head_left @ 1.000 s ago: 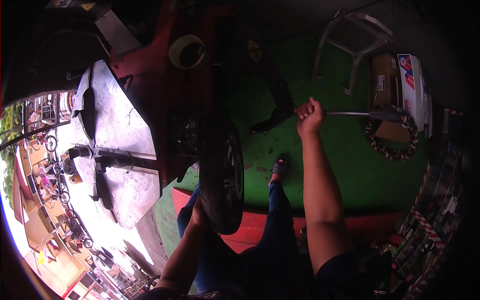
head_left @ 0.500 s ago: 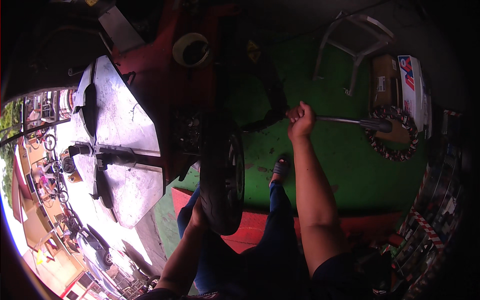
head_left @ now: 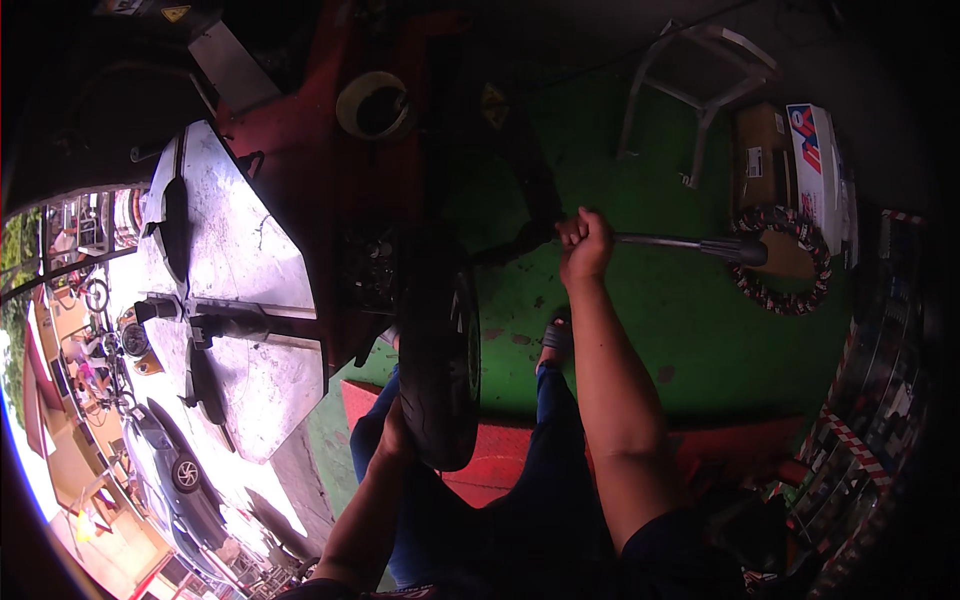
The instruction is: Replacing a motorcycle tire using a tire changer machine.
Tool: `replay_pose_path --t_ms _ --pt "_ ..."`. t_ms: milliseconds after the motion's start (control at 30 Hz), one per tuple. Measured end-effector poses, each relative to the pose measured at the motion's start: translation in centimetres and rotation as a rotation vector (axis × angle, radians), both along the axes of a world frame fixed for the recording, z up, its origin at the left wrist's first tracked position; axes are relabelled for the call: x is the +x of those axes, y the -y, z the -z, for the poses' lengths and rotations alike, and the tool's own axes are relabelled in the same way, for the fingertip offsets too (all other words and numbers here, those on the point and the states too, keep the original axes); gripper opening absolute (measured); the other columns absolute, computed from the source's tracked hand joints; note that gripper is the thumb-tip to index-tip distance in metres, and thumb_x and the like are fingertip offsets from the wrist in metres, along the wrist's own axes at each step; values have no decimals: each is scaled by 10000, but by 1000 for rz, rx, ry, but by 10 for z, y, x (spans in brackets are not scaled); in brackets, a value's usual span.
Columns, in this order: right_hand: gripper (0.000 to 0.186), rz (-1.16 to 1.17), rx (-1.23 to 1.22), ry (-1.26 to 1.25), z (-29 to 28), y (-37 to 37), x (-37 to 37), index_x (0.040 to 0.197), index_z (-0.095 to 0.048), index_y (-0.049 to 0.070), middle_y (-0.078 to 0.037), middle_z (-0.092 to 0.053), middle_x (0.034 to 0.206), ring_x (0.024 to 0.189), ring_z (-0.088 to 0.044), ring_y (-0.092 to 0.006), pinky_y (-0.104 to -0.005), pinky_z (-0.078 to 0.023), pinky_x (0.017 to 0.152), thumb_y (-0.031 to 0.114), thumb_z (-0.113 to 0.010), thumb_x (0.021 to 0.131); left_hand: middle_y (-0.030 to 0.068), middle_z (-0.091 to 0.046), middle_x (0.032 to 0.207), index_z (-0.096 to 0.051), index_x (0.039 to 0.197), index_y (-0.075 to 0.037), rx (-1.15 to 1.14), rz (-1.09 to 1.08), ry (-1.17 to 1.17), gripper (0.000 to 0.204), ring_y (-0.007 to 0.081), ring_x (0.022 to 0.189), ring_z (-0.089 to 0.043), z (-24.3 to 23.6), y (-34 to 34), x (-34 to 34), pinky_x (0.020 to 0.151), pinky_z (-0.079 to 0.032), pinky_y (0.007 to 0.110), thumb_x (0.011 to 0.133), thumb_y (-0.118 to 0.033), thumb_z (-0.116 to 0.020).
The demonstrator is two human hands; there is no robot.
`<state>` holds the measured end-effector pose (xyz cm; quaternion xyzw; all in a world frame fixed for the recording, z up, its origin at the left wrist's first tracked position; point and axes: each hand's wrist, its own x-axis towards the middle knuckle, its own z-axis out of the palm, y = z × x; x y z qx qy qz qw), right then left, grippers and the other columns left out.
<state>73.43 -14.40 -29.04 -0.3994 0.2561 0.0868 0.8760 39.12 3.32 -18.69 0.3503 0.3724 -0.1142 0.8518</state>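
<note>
My left hand (head_left: 395,425) grips the lower left side of an upright wheel with a black tyre (head_left: 430,390), its fingers partly hidden behind it. My right hand (head_left: 585,240) is closed on a long metal bar (head_left: 660,240) with a thick dark end at the right. The bar's left end meets a black arm (head_left: 535,225) low beside the red machine (head_left: 290,120). The wheel stands at the machine's right side, next to a silver turntable (head_left: 250,370) with black clamps.
A yellowish container (head_left: 355,105) sits on the machine. Beyond the green floor (head_left: 640,370) are a metal stand (head_left: 715,100), boxes (head_left: 755,160) and patterned ring-shaped coils (head_left: 795,300). A racked display (head_left: 870,400) lines the right. A car (head_left: 165,470), motorbikes and people are outside at left.
My right hand and the bar have moved leftward, toward the wheel and machine. My left hand stays on the tyre. A car has come into view outside at lower left.
</note>
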Motion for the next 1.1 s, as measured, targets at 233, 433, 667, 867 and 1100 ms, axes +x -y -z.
replay_pose_path --t_ms 233,433,667,867,1100 --pt "78 -208 -413 262 -46 36 -5 877 -607 42 -45 -612 774 790 -631 -193 -357 -516 859 79 -674 893 169 -539 1420 -410 1471 5 23 -45 -72 539 275 1298 -547 4 -1 -1 1108 -433 388 1059 -329 -313" --pt "178 -179 -109 470 -55 59 9 926 -606 17 -111 -677 952 905 -619 -198 -369 -469 953 194 -605 947 159 -558 1398 -422 1461 -1 60 2 -53 539 269 1272 -567 1 -2 4 1093 -446 377 1057 -346 -334" --pt "331 -511 -489 280 27 -25 -34 653 -546 44 15 -501 637 681 -514 -115 -324 -415 668 216 -680 903 155 -542 1416 -390 1481 2 13 -10 -33 548 265 1283 -561 2 -8 3 1098 -442 375 1056 -343 -352" --pt "411 -20 -167 169 34 -43 -26 564 -359 111 14 -362 549 513 -324 -115 -312 -241 525 184 -616 877 147 -537 1425 -369 1500 4 67 29 -161 565 256 1289 -554 12 -14 -9 1113 -424 379 1057 -348 -365" --pt "421 44 -177 47 19 -53 -21 567 -305 142 20 -312 547 503 -291 -122 -320 -237 520 163 -603 864 136 -543 1419 -375 1503 -8 -83 -53 -38 576 241 1293 -547 14 -19 -13 1122 -412 377 1056 -372 -372"
